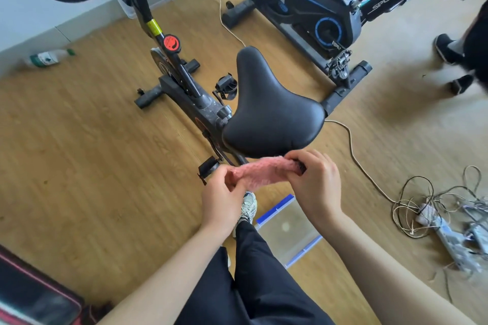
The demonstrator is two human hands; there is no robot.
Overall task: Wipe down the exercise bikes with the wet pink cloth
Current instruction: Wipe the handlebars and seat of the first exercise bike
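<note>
The pink cloth [260,173] at the centre looks to you like nubbly, fluffy terry, and the saddle [269,113] just toward 12 o'clock is smooth black vinyl with a soft sheen. At 11 o'clock the near bike's frame [200,107] is matt black painted metal, flecked and dusty, with a glossy red plastic knob [170,42]; the second bike [303,0] at 1 o'clock wears shiny black plastic. Your floor [79,153] is smooth wood-grain laminate.
</note>
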